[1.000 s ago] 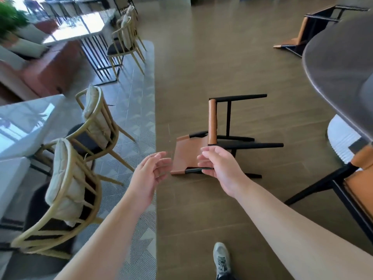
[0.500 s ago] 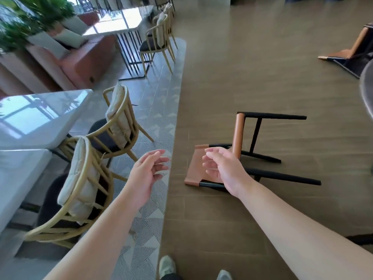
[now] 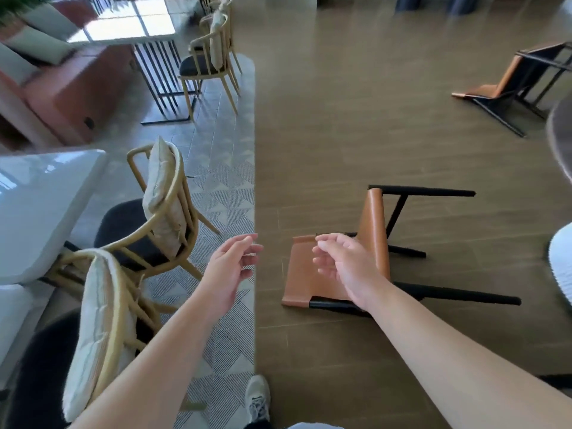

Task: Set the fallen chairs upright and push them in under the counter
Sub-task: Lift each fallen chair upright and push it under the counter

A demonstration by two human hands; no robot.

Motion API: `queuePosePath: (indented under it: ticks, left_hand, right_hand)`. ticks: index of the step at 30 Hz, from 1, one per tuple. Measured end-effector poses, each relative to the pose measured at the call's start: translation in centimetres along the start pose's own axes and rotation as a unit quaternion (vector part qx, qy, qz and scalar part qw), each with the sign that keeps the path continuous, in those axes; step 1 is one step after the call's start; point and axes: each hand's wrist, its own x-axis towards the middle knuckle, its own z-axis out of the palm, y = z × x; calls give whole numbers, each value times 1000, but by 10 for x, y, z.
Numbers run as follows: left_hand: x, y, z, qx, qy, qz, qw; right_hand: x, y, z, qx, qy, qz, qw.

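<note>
Both empty hands, left hand [image 3: 230, 267] and right hand [image 3: 346, 267], fingers spread, reach at centre frame toward the tipped tan-leather, black-framed chair [image 3: 373, 230], apparently to right it.

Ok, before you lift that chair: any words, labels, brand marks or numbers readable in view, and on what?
None readable.
Nearer fallen chair: tan seat and black frame, no label showing.
Farther fallen chair: no marking visible.
Shoe: dark marks on top, too blurred to read.
Red bench: a small dark round fitting, no text.
Both hands, left hand and right hand, are empty.
</note>
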Motion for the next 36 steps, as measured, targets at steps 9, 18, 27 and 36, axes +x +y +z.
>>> queuePosePath:
  ticks: [9, 18, 27, 36]
  left_hand:
    - [102, 45, -56, 47, -61, -17, 997]
    - [182, 45, -30, 82, -98, -53, 990]
    - [269, 43, 27, 108, -94, -87, 986]
    - [386, 17, 85, 189, -137, -103, 967]
  right_hand:
    - [60, -11, 94, -50, 47, 8, 998]
    - [121, -12, 78, -70, 96, 23, 993]
    - [233, -8, 49, -57, 64, 67, 994]
    - [339, 7, 13, -78, 71, 113, 988]
